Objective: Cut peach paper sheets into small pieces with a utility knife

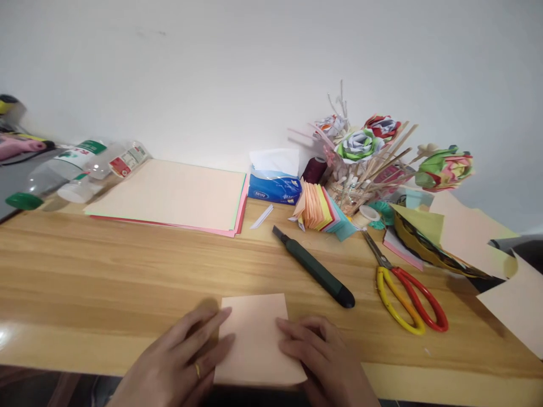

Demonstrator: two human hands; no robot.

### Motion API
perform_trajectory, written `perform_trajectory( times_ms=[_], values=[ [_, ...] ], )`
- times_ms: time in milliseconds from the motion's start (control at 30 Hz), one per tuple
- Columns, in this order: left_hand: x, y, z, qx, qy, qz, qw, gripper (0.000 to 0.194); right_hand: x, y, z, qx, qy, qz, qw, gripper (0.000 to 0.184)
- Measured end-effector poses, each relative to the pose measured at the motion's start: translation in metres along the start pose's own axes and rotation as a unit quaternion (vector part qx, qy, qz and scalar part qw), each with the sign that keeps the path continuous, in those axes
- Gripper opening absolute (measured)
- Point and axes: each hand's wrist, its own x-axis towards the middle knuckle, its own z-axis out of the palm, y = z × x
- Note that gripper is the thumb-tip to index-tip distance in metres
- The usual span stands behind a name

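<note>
A small pale peach square of paper [257,342] lies at the table's near edge, between my two hands. My left hand [182,356], with a ring on one finger, grips its left side, the fingertips resting on top. On the opposite side, my right hand [316,353] holds the right edge with bent fingers. Both thumbs are mostly hidden. Just beyond the paper, to the right, lies a dark green utility knife [316,268]. Farther right are scissors [407,294] with one yellow and one red handle loop.
A stack of large coloured sheets [178,192] lies at the back left beside plastic bottles [63,169]. Behind the knife stand a blue tissue pack [274,188], folded paper pieces [320,209] and paper flowers [360,144]. Loose paper sheets [466,229] overhang a container at right.
</note>
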Motion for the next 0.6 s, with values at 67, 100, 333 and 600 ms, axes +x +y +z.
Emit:
perform_trajectory(
  times_ms=[67, 100, 333, 600],
  values=[
    [0.003, 0.002, -0.004, -0.027, -0.010, -0.055, 0.998, 0.025, 0.001, -0.001, 0.002, 0.012, 0.002, 0.034, 0.999, 0.021],
    [0.006, 0.004, -0.005, -0.040, -0.007, -0.085, 0.996, 0.021, 0.002, -0.002, 0.003, 0.017, 0.002, 0.056, 0.998, 0.016],
    [0.021, 0.010, -0.003, -0.101, 0.028, -0.179, 0.978, 0.010, 0.006, -0.008, 0.018, -0.003, 0.022, 0.182, 0.983, 0.009],
    [0.010, 0.005, 0.015, -0.043, 0.030, -0.232, 0.971, 0.022, 0.009, -0.014, 0.032, -0.086, 0.054, 0.202, 0.974, 0.010]
  ],
)
